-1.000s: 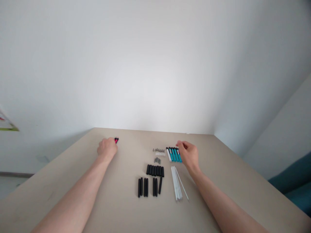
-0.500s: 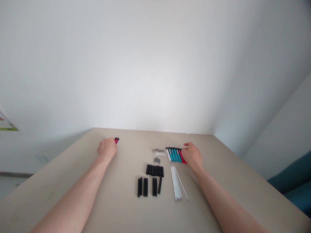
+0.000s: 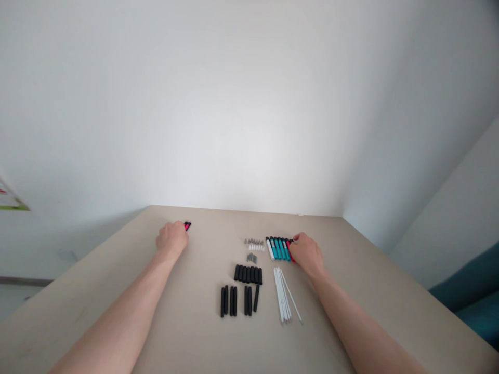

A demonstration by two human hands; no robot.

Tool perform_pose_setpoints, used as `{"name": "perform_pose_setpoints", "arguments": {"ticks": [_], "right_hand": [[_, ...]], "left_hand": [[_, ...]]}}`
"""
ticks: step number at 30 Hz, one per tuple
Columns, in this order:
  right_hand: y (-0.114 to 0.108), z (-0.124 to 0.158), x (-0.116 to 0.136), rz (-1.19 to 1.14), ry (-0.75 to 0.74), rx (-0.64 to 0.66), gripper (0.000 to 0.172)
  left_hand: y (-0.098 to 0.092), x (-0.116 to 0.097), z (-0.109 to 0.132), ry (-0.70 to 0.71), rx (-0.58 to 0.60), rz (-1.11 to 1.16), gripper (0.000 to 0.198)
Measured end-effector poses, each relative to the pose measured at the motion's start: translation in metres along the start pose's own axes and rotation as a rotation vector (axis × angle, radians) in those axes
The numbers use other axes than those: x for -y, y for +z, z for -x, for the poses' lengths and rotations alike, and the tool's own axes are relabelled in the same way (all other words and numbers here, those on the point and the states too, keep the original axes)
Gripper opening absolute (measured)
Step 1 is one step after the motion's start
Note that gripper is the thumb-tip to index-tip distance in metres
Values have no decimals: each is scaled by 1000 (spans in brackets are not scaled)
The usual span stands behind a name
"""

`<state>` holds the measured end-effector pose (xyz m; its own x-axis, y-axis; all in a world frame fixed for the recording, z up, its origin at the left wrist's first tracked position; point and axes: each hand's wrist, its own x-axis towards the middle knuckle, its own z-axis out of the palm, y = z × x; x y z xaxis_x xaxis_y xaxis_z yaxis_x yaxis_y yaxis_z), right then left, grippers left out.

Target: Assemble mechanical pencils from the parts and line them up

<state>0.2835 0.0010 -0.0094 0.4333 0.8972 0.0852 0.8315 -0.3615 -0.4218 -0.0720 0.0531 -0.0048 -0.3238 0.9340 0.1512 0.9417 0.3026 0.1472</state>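
Observation:
At the far left of the table, my left hand (image 3: 172, 238) is closed around the near ends of two pink and black pens (image 3: 187, 226); its fingertips are hidden. My right hand (image 3: 307, 252) is at the right end of a row of pen barrels, its fingers curled and closed on a red pen barrel (image 3: 290, 250) that it mostly covers. To the left in that row lie several teal pen barrels (image 3: 279, 249) and one white pen barrel (image 3: 270, 248), all with black ends.
Left of the row are small metal tips (image 3: 254, 241), white plastic pieces (image 3: 256, 248) and grey springs (image 3: 252, 258). Nearer lie short black tubes (image 3: 248, 274), longer black tubes (image 3: 233, 301) and thin white refills (image 3: 283, 296). A wall (image 3: 249, 130) rises behind the table (image 3: 195, 332).
My right hand has shifted slightly left and nearer, and its raised fingers have curled in over the red barrels. My left hand has stayed almost still.

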Motion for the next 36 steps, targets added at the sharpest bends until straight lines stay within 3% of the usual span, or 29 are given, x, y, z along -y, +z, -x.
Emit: {"name": "perform_pose_setpoints", "arguments": {"ticks": [4, 8, 10, 13, 15, 18, 22, 25, 32, 36], "right_hand": [[0, 1, -1, 10, -18, -10, 29], [-3, 2, 2, 25, -45, -70, 30], [-5, 4, 7, -13, -120, -152, 29], [-5, 12, 20, -238, -410, -277, 24], [-2, 21, 30, -415, -643, -241, 19], [4, 39, 44, -549, -877, -41, 17], [5, 54, 51, -623, -964, 123, 11], [3, 53, 49, -611, -974, 140, 11], [2, 37, 38, -538, -881, -49, 12], [6, 29, 34, -419, -777, -83, 11]], "left_hand": [[-2, -3, 4, -8, -37, -5, 34], [-8, -12, 8, 68, -226, 18, 35], [-12, -20, 13, 250, -353, 114, 32], [-17, -38, 29, 677, -443, 366, 27], [-19, -52, 46, 905, -418, 501, 28], [-19, -70, 71, 1097, -301, 534, 36], [-15, -82, 82, 1303, -122, 460, 17], [-13, -81, 78, 1325, -84, 468, 22], [-12, -64, 68, 1101, -82, 551, 22], [-7, -60, 64, 967, -66, 547, 22]]}}
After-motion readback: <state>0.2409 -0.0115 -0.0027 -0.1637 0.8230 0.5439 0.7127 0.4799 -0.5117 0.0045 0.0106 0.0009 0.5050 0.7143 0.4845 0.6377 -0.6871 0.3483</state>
